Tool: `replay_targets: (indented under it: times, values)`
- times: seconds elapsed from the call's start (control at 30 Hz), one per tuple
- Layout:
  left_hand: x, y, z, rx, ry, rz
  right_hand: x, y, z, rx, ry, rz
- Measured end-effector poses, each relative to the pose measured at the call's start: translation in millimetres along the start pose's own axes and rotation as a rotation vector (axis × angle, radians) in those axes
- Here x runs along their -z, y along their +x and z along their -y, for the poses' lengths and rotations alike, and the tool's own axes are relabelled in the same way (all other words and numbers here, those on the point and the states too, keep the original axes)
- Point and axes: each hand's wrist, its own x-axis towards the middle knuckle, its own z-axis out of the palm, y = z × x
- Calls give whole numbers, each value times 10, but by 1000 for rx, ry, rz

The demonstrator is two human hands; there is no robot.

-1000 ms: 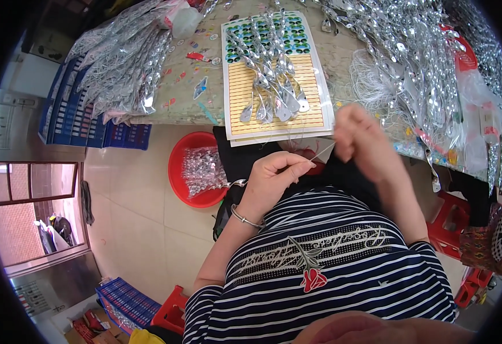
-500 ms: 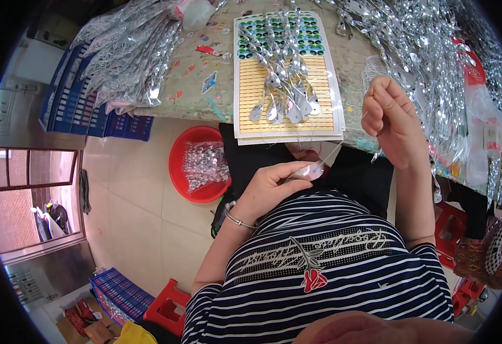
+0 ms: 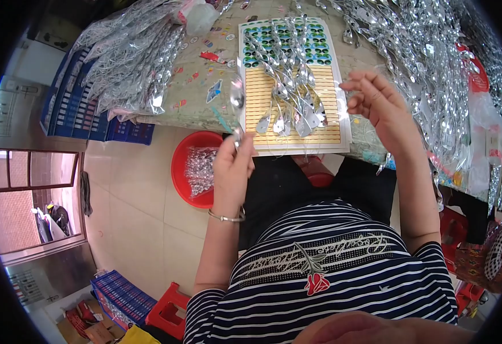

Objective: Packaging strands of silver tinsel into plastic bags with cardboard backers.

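Observation:
My left hand (image 3: 234,172) is closed, pinching a shiny silver twisted strip (image 3: 237,94) that stands up from the fingertips beside the left edge of a printed sheet (image 3: 254,103). Over the sheet's right edge is my right hand (image 3: 380,109), its fingers curled and thumb and forefinger close together. Whatever is in that pinch is too thin to make out. A bunch of silver twisted strips (image 3: 285,86) with rounded flat ends lies fanned on the sheet. Fine clear thread (image 3: 351,140) curls near the sheet's lower right corner.
Heaps of silver strips cover the table's right side (image 3: 417,69), and bagged ones (image 3: 130,69) its left, beside blue baskets (image 3: 70,109). A red basin (image 3: 179,178) holding a bag of silver pieces is on the floor. A red stool (image 3: 168,312) stands at lower left.
My left hand has risen from my lap to the table's edge, bringing the silver strip upright. The right hand has shifted slightly left, toward the sheet.

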Motion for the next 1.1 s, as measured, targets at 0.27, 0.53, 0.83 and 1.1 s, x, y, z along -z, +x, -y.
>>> replay_targets:
  times: [0.27, 0.53, 0.83, 1.1]
  values:
    - [-84, 437, -359, -88, -14, 89, -125, -32, -74, -20, -277, 147]
    - [6, 578, -637, -554, 660, 433, -568, 81, 226, 888, -1468, 140]
    - [-179, 651, -605, -1098, 711, 60, -260, -51, 78, 492, -1272, 242]
    - [-188, 545, -459, -1074, 645, -140, -243, -233, 22, 28, -861, 192]
